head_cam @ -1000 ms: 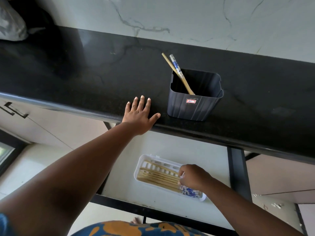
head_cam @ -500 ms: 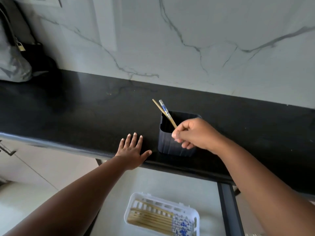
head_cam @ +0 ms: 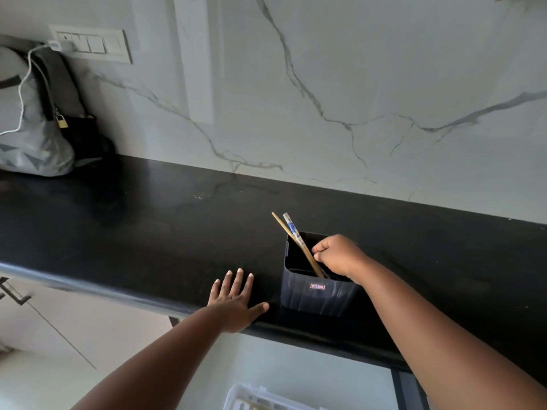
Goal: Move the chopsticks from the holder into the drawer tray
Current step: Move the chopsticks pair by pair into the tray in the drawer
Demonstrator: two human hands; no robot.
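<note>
A dark plastic holder [head_cam: 318,297] stands on the black counter [head_cam: 148,232] near its front edge. Two chopsticks lean left out of it: a plain wooden one [head_cam: 281,223] and a white one with blue pattern [head_cam: 290,226]. My right hand [head_cam: 337,257] reaches into the holder from the right, its fingers curled with the tips right beside the chopsticks' shafts; whether they grip is unclear. My left hand [head_cam: 233,306] lies flat and spread on the counter edge, left of the holder. Below, only a corner of the white drawer tray [head_cam: 236,398] shows, with chopsticks inside.
A grey bag [head_cam: 32,128] with a white cable leans on the marble wall at the counter's far left, under a switch panel [head_cam: 91,44]. The open drawer's dark frame [head_cam: 408,389] runs along the right below the counter. A cabinet handle [head_cam: 11,291] sits at lower left.
My right hand left the drawer tray, rose to the holder and now dips inside it beside the chopsticks. The view tilted up toward the wall. My left hand stayed on the counter edge.
</note>
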